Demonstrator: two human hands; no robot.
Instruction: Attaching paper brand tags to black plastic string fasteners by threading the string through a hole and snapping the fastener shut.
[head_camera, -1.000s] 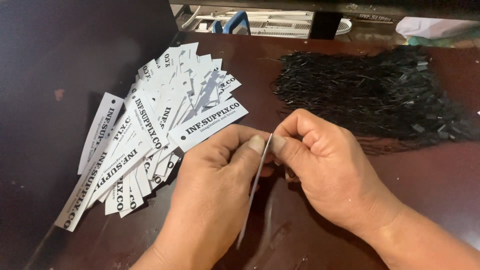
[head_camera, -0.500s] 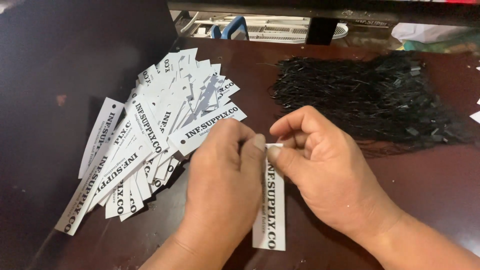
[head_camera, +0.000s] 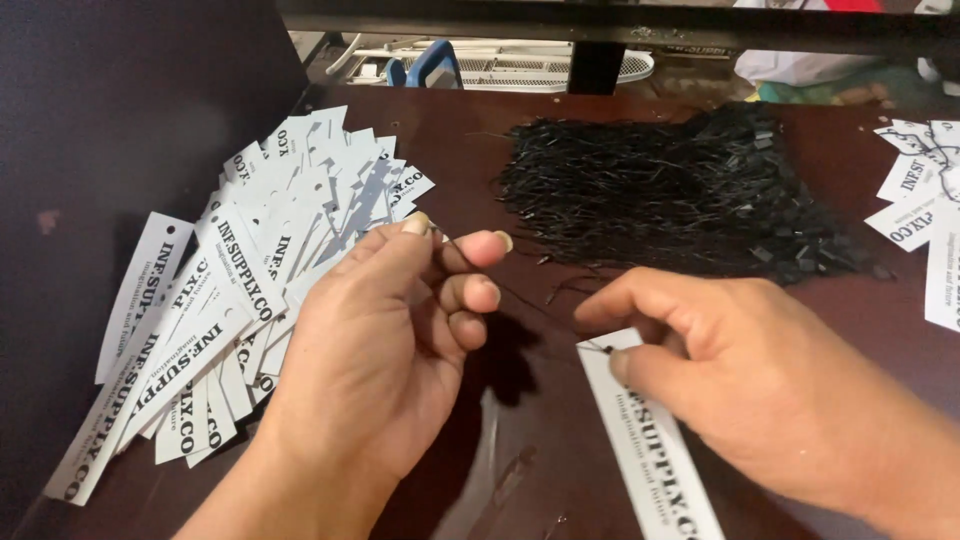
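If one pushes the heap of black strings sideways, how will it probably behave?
The heap of black strings looks thin and tangled, so it would probably drag as a floppy clump, shedding loose strands. It seems very light. On the smooth dark table it may slide easily.

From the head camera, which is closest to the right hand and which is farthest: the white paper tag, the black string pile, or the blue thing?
1. White paper tag, pinched in the right hand.
2. Black string pile, just beyond, mid-table.
3. Blue thing, far off past the table's back-left edge.

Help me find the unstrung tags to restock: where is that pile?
In the head view, the pile of white tags fans across the dark table's left side, beside the left hand.
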